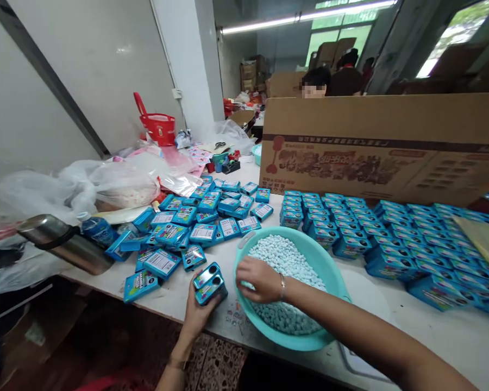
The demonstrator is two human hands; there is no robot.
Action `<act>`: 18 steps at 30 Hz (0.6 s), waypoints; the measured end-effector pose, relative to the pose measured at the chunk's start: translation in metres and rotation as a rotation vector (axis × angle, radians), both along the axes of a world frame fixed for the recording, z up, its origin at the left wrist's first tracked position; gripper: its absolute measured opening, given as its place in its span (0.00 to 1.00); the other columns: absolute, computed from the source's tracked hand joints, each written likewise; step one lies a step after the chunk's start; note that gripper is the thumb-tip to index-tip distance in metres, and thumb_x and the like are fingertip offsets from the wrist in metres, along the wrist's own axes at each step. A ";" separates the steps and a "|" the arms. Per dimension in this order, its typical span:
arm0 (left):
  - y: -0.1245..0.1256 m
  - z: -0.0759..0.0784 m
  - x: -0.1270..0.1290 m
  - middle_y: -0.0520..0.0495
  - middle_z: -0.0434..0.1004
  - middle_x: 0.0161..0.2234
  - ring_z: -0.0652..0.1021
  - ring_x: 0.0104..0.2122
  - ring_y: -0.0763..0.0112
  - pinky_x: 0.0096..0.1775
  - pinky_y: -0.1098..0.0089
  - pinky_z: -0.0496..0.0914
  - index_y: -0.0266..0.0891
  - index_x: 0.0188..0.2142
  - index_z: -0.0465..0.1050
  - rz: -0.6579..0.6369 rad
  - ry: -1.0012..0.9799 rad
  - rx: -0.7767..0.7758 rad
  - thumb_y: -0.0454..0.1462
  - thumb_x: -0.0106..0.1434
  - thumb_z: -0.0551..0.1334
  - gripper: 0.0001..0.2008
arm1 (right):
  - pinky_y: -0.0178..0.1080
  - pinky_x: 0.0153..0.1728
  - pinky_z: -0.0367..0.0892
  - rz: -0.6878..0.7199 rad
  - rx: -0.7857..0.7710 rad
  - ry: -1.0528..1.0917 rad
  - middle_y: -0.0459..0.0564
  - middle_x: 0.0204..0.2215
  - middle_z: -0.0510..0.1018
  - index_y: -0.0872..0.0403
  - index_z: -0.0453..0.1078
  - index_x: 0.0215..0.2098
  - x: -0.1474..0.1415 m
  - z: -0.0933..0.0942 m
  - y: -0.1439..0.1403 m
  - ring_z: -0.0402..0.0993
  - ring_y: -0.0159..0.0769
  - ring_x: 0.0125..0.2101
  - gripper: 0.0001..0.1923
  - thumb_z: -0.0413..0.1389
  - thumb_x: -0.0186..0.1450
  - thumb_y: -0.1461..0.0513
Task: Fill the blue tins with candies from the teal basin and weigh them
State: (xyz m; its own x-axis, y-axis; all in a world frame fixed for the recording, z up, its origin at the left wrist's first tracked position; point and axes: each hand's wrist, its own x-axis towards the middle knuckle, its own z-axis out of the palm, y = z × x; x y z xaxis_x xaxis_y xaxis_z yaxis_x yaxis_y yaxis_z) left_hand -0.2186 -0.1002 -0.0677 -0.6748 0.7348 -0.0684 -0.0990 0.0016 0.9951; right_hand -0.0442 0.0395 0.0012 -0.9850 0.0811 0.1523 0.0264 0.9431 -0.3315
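Observation:
My left hand (201, 312) is wrapped round two small blue boxes (209, 285) standing side by side, each with a dark round spot on its upper face. The boxes are held just left of a turquoise basin (338, 271), a little above the table's front edge. Many small pale candies (283, 255) fill much of the basin. Over the basin's left side, my right hand (261, 279) is closed, its fingers curled downward. What lies inside those fingers is hidden. A heap of loose blue boxes (185, 214) spreads beyond my left hand.
Rows of stacked blue boxes (391, 250) stand to the right, before a large cardboard sheet (330, 119). A steel flask (65, 244) and a blue bottle (98, 228) lean at the left, near plastic bags (93, 179) and a red basket (161, 129). People are behind the cardboard.

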 end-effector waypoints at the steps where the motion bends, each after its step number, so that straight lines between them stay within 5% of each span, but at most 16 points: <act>1: 0.000 0.002 -0.001 0.48 0.78 0.41 0.80 0.41 0.59 0.48 0.60 0.74 0.43 0.47 0.66 0.040 0.031 -0.010 0.40 0.38 0.77 0.36 | 0.45 0.47 0.66 0.076 0.030 -0.063 0.55 0.37 0.76 0.53 0.72 0.37 0.017 -0.006 -0.001 0.70 0.42 0.41 0.06 0.54 0.64 0.63; 5: 0.010 0.043 -0.005 0.53 0.76 0.30 0.78 0.30 0.64 0.39 0.63 0.75 0.42 0.40 0.66 0.163 0.174 0.017 0.45 0.38 0.75 0.31 | 0.61 0.56 0.58 0.176 0.094 -0.185 0.56 0.49 0.75 0.51 0.73 0.43 0.058 -0.032 -0.002 0.65 0.52 0.54 0.15 0.63 0.57 0.60; 9: 0.046 0.107 0.026 0.51 0.78 0.34 0.79 0.33 0.62 0.40 0.64 0.74 0.41 0.43 0.67 -0.137 0.259 0.064 0.42 0.40 0.75 0.31 | 0.73 0.55 0.50 0.031 0.131 -0.215 0.54 0.49 0.76 0.46 0.76 0.40 0.056 -0.048 0.008 0.60 0.59 0.59 0.14 0.65 0.54 0.63; 11: 0.066 0.127 0.053 0.49 0.78 0.36 0.79 0.35 0.61 0.42 0.63 0.73 0.41 0.44 0.67 -0.305 0.290 0.032 0.40 0.42 0.75 0.30 | 0.74 0.55 0.50 -0.088 0.135 -0.222 0.53 0.44 0.78 0.47 0.77 0.34 0.051 -0.052 0.017 0.63 0.58 0.56 0.11 0.64 0.54 0.66; 14: 0.087 0.131 0.085 0.47 0.76 0.39 0.77 0.43 0.55 0.51 0.58 0.69 0.42 0.44 0.68 -0.420 0.441 -0.077 0.35 0.43 0.72 0.27 | 0.73 0.56 0.50 -0.285 0.112 -0.196 0.54 0.41 0.79 0.49 0.78 0.29 0.056 -0.053 0.035 0.65 0.58 0.54 0.10 0.64 0.52 0.69; 18: 0.101 0.109 0.100 0.44 0.72 0.41 0.68 0.56 0.41 0.61 0.51 0.58 0.43 0.34 0.67 -0.527 0.556 -0.235 0.29 0.38 0.70 0.23 | 0.67 0.57 0.54 -0.395 -0.105 -0.113 0.53 0.48 0.78 0.49 0.79 0.32 0.088 -0.047 0.062 0.66 0.56 0.56 0.10 0.65 0.51 0.67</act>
State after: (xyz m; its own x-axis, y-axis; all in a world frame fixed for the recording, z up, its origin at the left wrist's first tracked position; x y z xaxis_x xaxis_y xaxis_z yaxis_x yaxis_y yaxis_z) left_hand -0.1184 0.0010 0.0409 -0.2236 0.9745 -0.0164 0.4838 0.1255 0.8661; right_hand 0.0440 0.1012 -0.0457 -0.8850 0.4654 0.0159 0.4212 0.8145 -0.3990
